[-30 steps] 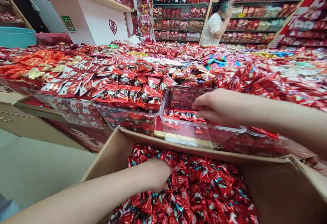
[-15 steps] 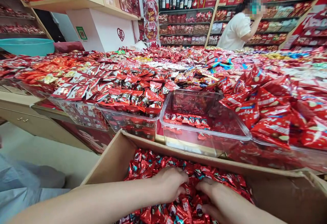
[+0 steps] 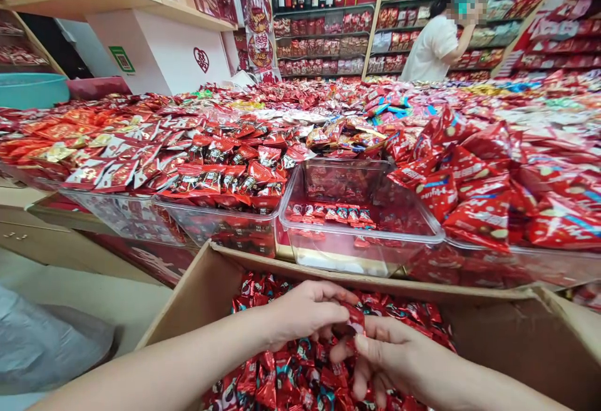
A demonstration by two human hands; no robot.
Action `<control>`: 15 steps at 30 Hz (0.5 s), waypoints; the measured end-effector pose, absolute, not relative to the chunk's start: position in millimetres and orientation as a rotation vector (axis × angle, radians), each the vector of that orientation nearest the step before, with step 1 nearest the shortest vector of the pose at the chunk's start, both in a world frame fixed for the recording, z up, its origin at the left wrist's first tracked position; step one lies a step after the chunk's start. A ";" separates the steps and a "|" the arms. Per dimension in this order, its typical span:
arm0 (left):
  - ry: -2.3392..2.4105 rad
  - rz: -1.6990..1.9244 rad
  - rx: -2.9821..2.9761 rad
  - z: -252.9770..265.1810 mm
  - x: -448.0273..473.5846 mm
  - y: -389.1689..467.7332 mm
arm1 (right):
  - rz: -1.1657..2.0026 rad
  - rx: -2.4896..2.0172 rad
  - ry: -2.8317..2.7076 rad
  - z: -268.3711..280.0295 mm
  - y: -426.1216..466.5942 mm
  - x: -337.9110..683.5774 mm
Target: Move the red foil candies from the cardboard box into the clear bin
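Between my two hands is a red foil-wrapped candy (image 3: 353,322), partly covered by the fingers. My left hand (image 3: 312,311) has its fingers curled round the candy from the left. From the right, my right hand (image 3: 387,351) pinches it between thumb and forefinger, the other fingers hanging loosely curled. Both hands are just above a heap of loose wrapped candies (image 3: 282,373) in red, dark and teal foil. The heap lies inside an open cardboard box (image 3: 511,342). Beyond the box's far edge stands a clear plastic bin (image 3: 338,251) with a row of small red candies (image 3: 345,214) at its bottom.
Clear bins beside it are piled with dark-and-red packets (image 3: 230,179) and large red pyramid packets (image 3: 479,192). A grey plastic bag (image 3: 47,336) lies on the floor at left. A person in a white top (image 3: 429,48) stands behind the display, near wall shelves (image 3: 323,26).
Both hands have risen from the heap and come together, now with a candy between their fingers. The view has shifted slightly, so the bins appear further left.
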State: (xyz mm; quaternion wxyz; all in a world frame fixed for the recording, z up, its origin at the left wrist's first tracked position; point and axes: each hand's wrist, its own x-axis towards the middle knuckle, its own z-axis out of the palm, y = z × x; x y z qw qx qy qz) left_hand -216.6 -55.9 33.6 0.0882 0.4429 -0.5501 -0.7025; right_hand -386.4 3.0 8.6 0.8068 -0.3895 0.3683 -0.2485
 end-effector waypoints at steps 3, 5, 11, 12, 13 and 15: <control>-1.611 -2.001 1.257 32.9 -218.7 -50.7 | -0.562 -0.684 0.698 8.7 3.7 -386.0; -1.555 -1.960 1.319 29.6 -219.2 -48.0 | -0.554 -0.672 0.716 6.7 2.5 -386.6; -1.515 -1.938 1.436 23.0 -217.5 -45.3 | -0.627 -0.891 1.007 -0.2 -3.1 -382.9; -1.512 -1.956 1.423 23.3 -217.3 -45.4 | -0.628 -0.927 1.025 -0.2 -3.9 -382.2; -1.502 -1.978 1.408 23.9 -217.3 -45.8 | -0.623 -0.956 1.038 0.4 -4.3 -382.1; -1.461 -2.037 1.370 24.8 -217.2 -47.2 | -0.617 -1.046 1.087 4.5 -3.1 -384.5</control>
